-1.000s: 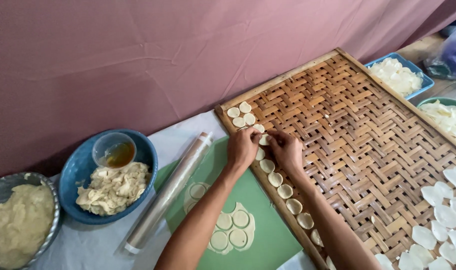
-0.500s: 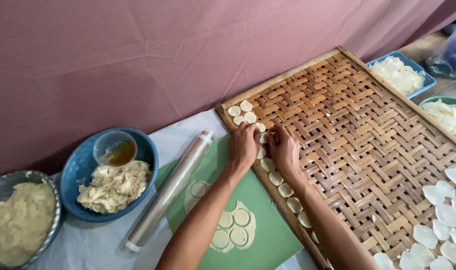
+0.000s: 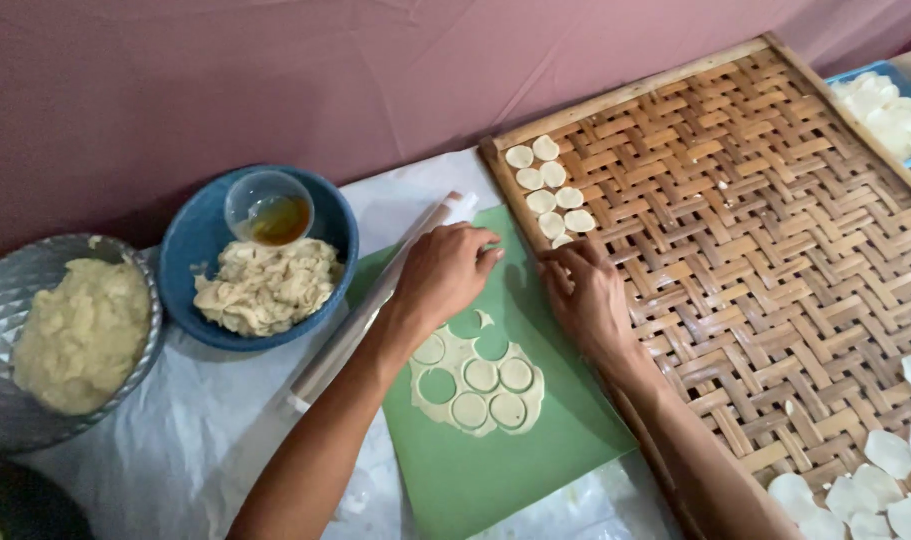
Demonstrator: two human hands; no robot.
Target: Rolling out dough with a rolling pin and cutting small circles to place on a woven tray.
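I took the green mat (image 3: 495,470) as the reference for all positions. On its middle lay the rolled dough sheet (image 3: 475,380), thin and pale, with round discs already cut into it and a few holes where discs had been lifted out. My left hand (image 3: 445,270) hovered over the mat's far edge, just above the sheet, fingers loosely curled and gripping nothing that I could see. My right hand (image 3: 585,295) rested at the mat's right edge, against the frame of the woven bamboo tray (image 3: 775,240); the fingers were bent downward, and I could not tell whether they pinched a disc. A short double row of cut discs (image 3: 550,195) lay on the tray's near-left corner, beyond the mat.

Handling judgement: the discs looked soft, light and easily torn or stretched. Each should be lifted by its rim with fingertips, kept flat.

Left of the mat lay a clear rolling pin (image 3: 375,300) on the desk; further left stood a blue bowl (image 3: 205,240) of dough scraps with a small cup of oil (image 3: 270,210), then a metal bowl (image 3: 35,280) of dough.
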